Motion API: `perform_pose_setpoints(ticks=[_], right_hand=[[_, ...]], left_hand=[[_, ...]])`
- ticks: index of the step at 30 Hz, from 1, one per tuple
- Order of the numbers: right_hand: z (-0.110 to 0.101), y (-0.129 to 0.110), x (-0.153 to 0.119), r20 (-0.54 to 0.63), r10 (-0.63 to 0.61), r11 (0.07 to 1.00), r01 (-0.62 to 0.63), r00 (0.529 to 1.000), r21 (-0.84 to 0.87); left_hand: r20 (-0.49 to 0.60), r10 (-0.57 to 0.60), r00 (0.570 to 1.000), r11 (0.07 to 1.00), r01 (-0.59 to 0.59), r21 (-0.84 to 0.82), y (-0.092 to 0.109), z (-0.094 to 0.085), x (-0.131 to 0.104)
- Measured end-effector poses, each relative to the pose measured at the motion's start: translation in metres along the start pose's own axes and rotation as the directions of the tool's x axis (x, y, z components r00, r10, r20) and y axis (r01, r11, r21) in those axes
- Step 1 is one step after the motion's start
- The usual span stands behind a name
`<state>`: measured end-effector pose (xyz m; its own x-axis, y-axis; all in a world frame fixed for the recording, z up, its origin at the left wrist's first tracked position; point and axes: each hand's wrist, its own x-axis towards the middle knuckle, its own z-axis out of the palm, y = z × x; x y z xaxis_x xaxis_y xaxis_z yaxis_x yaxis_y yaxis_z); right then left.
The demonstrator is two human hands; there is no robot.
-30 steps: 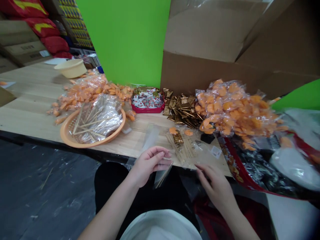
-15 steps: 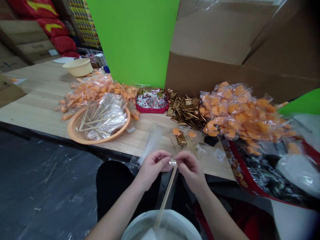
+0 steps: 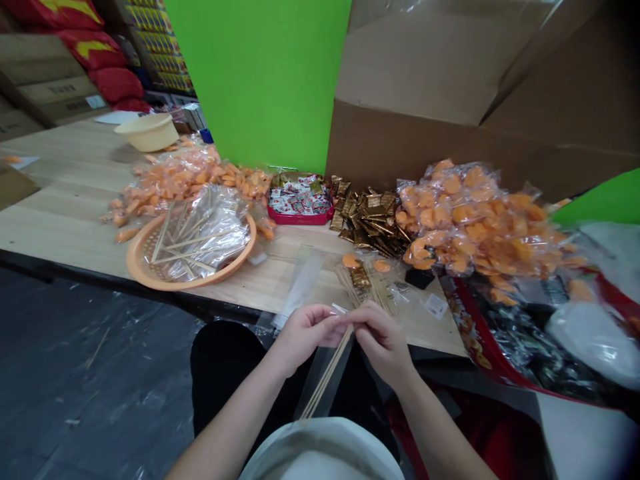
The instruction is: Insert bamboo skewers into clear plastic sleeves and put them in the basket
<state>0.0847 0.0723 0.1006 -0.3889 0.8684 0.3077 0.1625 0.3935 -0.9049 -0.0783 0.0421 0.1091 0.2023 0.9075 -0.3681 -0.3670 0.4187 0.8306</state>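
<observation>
My left hand (image 3: 303,333) and my right hand (image 3: 383,340) meet at the table's front edge, both pinching the top of a narrow clear plastic sleeve (image 3: 325,373). Thin wooden sticks (image 3: 324,377) sit inside the sleeve, which hangs down toward my lap. Just beyond my hands lie more sticks and a gold packet in clear wrap (image 3: 363,283), with a flat empty sleeve (image 3: 303,283) to their left.
On the wooden table (image 3: 65,213) stand an orange basket (image 3: 145,270) of bagged sticks, heaps of orange wrapped sweets (image 3: 475,223), gold packets (image 3: 367,220), a red tray (image 3: 299,215) and a cream bowl (image 3: 147,133). A large open cardboard box (image 3: 450,100) rises behind.
My right hand came up from the table edge to join the left at the sleeve's top, and the sticks now sit in the sleeve, tilted slightly left.
</observation>
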Motion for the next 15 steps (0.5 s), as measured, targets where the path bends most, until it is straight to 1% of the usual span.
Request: perform_pose_setpoints(ticks=[3, 5, 7, 9, 10, 11, 12, 13, 14, 15], right_hand=[[0.002, 0.003, 0.002, -0.033, 0.163, 0.972, -0.155, 0.986, 0.174], [0.007, 0.004, 0.001, 0.013, 0.274, 0.942, -0.271, 0.962, 0.200], [0.014, 0.008, -0.001, 0.042, 0.367, 0.920, -0.369, 0.929, 0.135], [0.017, 0.017, -0.005, 0.068, 0.422, 0.898, -0.428, 0.904, 0.106], [0.016, 0.025, -0.006, 0.087, 0.437, 0.890, -0.444, 0.895, 0.104], [0.011, 0.035, -0.007, 0.089, 0.455, 0.885, -0.461, 0.886, 0.068], [0.004, 0.046, -0.007, 0.062, 0.479, 0.877, -0.480, 0.876, -0.004], [-0.006, 0.059, -0.006, 0.010, 0.503, 0.861, -0.501, 0.864, -0.090], [-0.018, 0.073, -0.004, -0.131, 0.525, 0.808, -0.541, 0.841, -0.232], [-0.031, 0.088, -0.001, -0.224, 0.530, 0.761, -0.575, 0.818, -0.300]], left_hand=[[-0.095, 0.003, 0.995, 1.000, -0.002, 0.006, 0.001, 0.001, 0.003], [-0.117, 0.004, 0.993, 1.000, -0.003, 0.006, -0.004, 0.002, 0.004], [-0.088, 0.004, 0.996, 1.000, -0.003, 0.008, -0.016, 0.003, 0.003], [-0.010, -0.033, 0.999, 0.999, 0.034, 0.036, -0.032, 0.001, 0.000], [0.025, -0.065, 0.998, 0.996, 0.063, 0.066, -0.038, -0.003, -0.003], [0.036, -0.089, 0.995, 0.990, 0.084, 0.116, -0.041, -0.009, -0.006], [0.015, -0.091, 0.996, 0.977, 0.086, 0.194, -0.038, -0.019, -0.009], [-0.048, -0.056, 0.997, 0.951, 0.068, 0.303, -0.029, -0.032, -0.011], [-0.137, 0.034, 0.990, 0.893, 0.032, 0.449, -0.014, -0.048, -0.013], [-0.219, 0.179, 0.959, 0.772, 0.001, 0.636, 0.008, -0.066, -0.015]])
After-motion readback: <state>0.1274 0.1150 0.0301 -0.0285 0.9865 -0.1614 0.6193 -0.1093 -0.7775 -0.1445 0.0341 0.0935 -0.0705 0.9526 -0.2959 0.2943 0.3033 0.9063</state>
